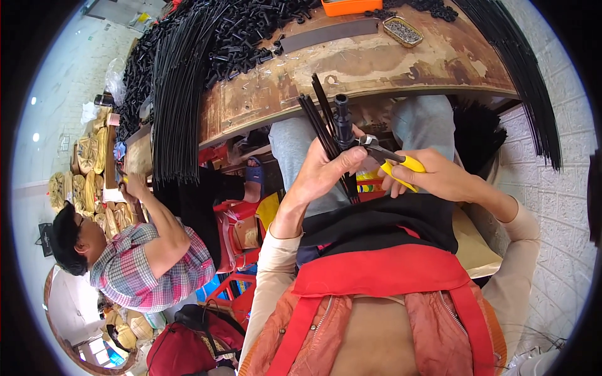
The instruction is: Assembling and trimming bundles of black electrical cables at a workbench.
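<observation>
My left hand (pixel 323 169) is closed around a bunch of thin black rods (pixel 318 128) and a black plastic tube-shaped piece (pixel 342 122) with a ringed, open top. They stand upright, slightly tilted, over my lap. My right hand (pixel 439 177) grips pliers with yellow handles (pixel 411 167). The metal jaws of the pliers touch or nearly touch the side of the plastic piece, close to my left thumb. What lies between the jaws is too small to make out.
Ahead is a worn wooden table (pixel 351 66) with heaped black plastic pieces (pixel 241 41), a grey strip (pixel 329 36), a small dish of metal bits (pixel 402 31) and an orange container (pixel 351 6). Long black rods (pixel 182 106) overhang its edge. A co-worker (pixel 150 257) sits left.
</observation>
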Demonstrator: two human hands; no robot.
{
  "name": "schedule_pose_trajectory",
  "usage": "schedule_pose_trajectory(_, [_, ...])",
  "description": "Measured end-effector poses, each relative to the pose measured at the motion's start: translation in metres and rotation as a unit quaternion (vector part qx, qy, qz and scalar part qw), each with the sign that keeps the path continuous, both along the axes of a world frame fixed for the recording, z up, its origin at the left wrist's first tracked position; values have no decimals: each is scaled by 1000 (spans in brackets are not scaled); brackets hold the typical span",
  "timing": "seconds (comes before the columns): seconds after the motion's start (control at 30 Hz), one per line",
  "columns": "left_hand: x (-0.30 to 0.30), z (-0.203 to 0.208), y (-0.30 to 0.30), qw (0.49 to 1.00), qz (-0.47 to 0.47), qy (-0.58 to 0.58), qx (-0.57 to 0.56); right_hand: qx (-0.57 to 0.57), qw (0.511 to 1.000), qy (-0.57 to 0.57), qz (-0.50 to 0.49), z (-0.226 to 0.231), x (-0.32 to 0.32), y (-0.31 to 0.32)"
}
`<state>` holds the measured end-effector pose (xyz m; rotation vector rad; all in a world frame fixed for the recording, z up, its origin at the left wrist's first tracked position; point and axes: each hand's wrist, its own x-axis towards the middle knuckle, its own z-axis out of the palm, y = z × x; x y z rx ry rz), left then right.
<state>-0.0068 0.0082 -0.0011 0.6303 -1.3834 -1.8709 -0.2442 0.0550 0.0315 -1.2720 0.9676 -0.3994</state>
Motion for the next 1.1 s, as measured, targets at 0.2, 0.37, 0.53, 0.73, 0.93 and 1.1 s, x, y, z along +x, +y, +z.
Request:
schedule_pose_trajectory(0.2, [2, -5, 0, 1000, -6, 18, 8, -15, 999, 36, 14, 10, -1, -1])
schedule_pose_trajectory(0.37, [3, -7, -4, 1000, -24, 16, 4, -41, 997, 50, 37, 27, -6, -7])
schedule_pose_trajectory(0.53, [0, 3, 0, 1000, -14, -4, 13, 72, 992, 71, 72, 42, -8, -15])
schedule_pose_trajectory(0.73, [-7, 4, 6, 994, 88, -66, -26, -81, 994, 76, -13, 14, -6, -12])
schedule_pose_trajectory(0.93, [-1, -20, -37, 992, 125, 26, -5, -602, 734, 260, -176, -33, -66, -133])
schedule_pose_trajectory(1.1, [-12, -25, -50, 995, 95, 36, 21, -575, 657, 482, -70, -32, -106, -219])
